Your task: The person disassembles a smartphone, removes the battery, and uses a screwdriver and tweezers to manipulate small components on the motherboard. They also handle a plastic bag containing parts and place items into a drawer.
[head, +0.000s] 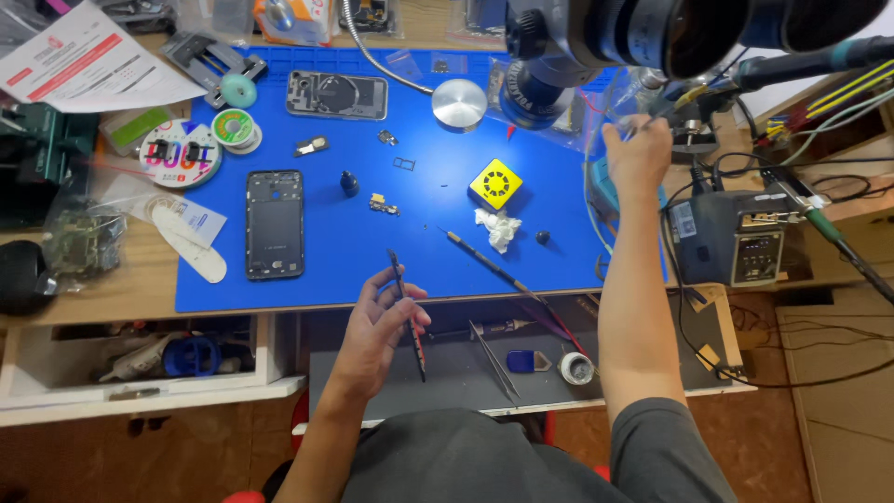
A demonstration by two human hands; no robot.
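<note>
Left hand (382, 317) pinches a thin dark circuit board strip (407, 312); right hand (636, 149) reaches far ahead, grip unclear. Black phone frame (276, 224) lies stripped beyond the left hand.

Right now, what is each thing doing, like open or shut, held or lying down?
Left hand: shut on a thin flat phone part, held edge-on.
Right hand: reaching to the clear plastic bag; grip unclear.
Black phone frame: lying flat on the blue mat.
Opened phone: back off, insides showing.
Drawer: open.
Tweezers: lying untouched.
</note>
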